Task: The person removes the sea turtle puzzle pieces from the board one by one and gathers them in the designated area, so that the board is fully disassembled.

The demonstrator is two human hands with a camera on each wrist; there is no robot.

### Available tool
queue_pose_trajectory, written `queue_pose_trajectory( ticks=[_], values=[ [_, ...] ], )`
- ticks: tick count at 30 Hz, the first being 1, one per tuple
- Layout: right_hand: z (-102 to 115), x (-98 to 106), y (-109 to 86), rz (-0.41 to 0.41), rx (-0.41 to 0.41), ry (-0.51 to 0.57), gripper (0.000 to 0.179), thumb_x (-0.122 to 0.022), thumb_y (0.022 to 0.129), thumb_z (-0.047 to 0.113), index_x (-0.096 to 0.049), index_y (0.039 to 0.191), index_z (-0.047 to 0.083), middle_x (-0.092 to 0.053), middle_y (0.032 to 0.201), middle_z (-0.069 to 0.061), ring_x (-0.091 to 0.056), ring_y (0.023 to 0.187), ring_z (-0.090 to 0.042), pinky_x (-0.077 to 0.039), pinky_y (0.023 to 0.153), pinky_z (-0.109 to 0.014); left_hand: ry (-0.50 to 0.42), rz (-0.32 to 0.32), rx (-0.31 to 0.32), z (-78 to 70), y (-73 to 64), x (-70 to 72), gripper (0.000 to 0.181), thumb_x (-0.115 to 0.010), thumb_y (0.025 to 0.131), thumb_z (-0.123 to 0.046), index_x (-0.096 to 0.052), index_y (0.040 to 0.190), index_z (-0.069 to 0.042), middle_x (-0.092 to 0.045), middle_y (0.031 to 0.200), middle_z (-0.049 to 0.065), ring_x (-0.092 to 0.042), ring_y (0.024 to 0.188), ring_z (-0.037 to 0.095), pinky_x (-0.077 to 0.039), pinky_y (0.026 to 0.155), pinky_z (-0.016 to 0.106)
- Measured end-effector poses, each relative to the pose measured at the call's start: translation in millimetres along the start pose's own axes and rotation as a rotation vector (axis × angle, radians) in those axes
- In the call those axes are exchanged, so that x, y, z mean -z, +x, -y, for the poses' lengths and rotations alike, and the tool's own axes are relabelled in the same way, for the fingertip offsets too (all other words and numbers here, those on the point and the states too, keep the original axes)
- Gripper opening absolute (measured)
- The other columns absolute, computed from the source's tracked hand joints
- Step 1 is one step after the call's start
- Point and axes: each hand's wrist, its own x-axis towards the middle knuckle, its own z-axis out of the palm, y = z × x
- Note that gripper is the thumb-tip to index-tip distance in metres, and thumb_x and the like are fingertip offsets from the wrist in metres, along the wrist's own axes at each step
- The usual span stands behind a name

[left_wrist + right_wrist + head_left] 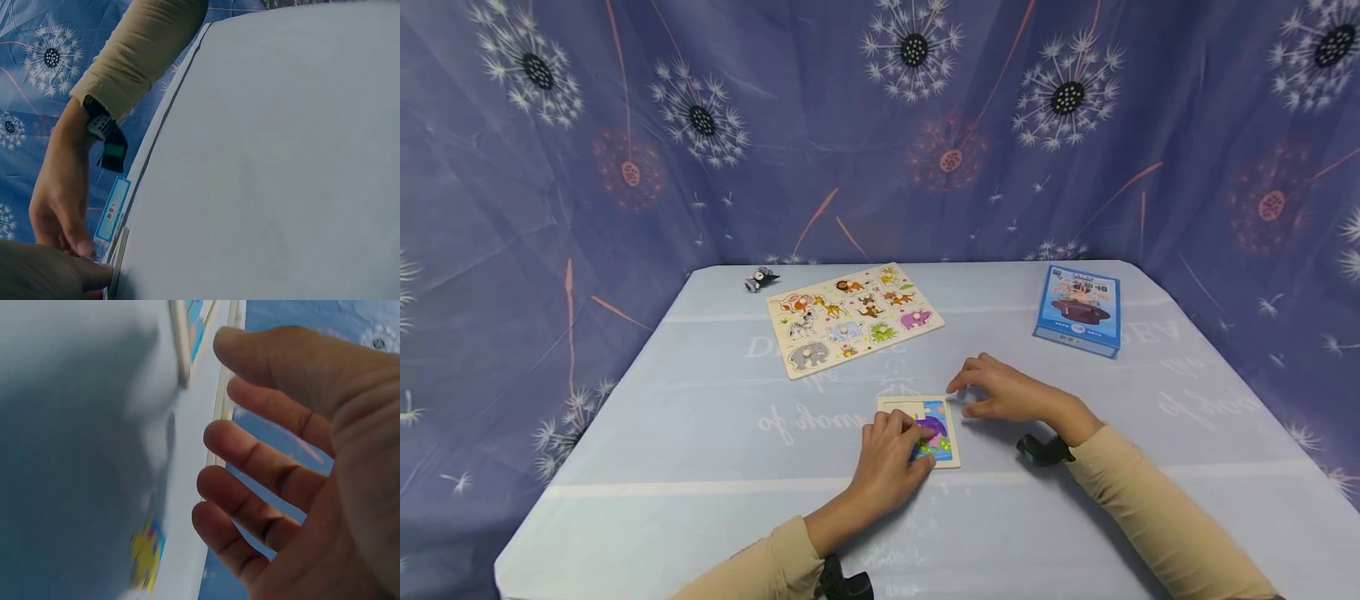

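A small framed jigsaw puzzle with a purple and blue picture lies flat near the middle of the table. My left hand rests over its left part, fingers on the pieces and thumb by the lower edge, so much of the picture is covered. At the upper left of the frame, bare wood shows. Just beyond the puzzle's right side hovers my right hand, its fingers spread, loosely bent and holding nothing. Near that hand, the right wrist view shows a small yellow and blue piece, blurred, on the tabletop.
Behind the puzzle lies a wooden animal peg board, tilted on the table. A blue box is at the back right, and a small dark and purple toy at the back left. A patterned curtain hangs behind the table.
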Motion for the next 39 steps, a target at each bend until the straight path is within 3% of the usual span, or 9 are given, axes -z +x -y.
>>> queue_pose_trajectory(
  ticks=[11, 18, 39],
  values=[
    [6.9, -5.6, 32.6, 0.149, 0.122, -0.022, 0.035, -0.071, 0.083, 0.027, -0.064, 0.117, 0.03, -0.059, 0.106, 0.004, -0.046, 0.095, -0.015, -0.039, 0.082, -0.03, 0.02, -0.006, -0.007, -0.7, -0.6, -0.5, 0.028, -0.071, 0.08, -0.027, -0.071, 0.106, -0.016, -0.052, 0.102, -0.001, -0.041, 0.097, 0.017, -0.03, 0.082, 0.036],
    [7.9, -2.9, 40.3, 0.231, 0.124, -0.015, 0.036, -0.07, 0.084, 0.025, -0.064, 0.118, 0.033, -0.056, 0.104, 0.004, -0.044, 0.091, -0.016, -0.036, 0.077, -0.028, 0.011, 0.014, 0.001, -0.9, -0.6, 0.4, 0.028, -0.07, 0.081, -0.028, -0.07, 0.107, -0.017, -0.052, 0.103, -0.001, -0.041, 0.098, 0.017, -0.03, 0.083, 0.036],
    [3.8, -3.0, 44.9, 0.276, 0.139, -0.027, 0.032, -0.071, 0.083, 0.025, -0.066, 0.113, 0.035, -0.055, 0.107, 0.004, -0.043, 0.095, -0.014, -0.036, 0.082, -0.029, 0.004, 0.02, 0.015, -0.6, -0.2, -2.1, 0.029, -0.07, 0.081, -0.027, -0.07, 0.108, -0.017, -0.051, 0.101, -0.002, -0.041, 0.097, 0.016, -0.029, 0.082, 0.036]
  ],
)
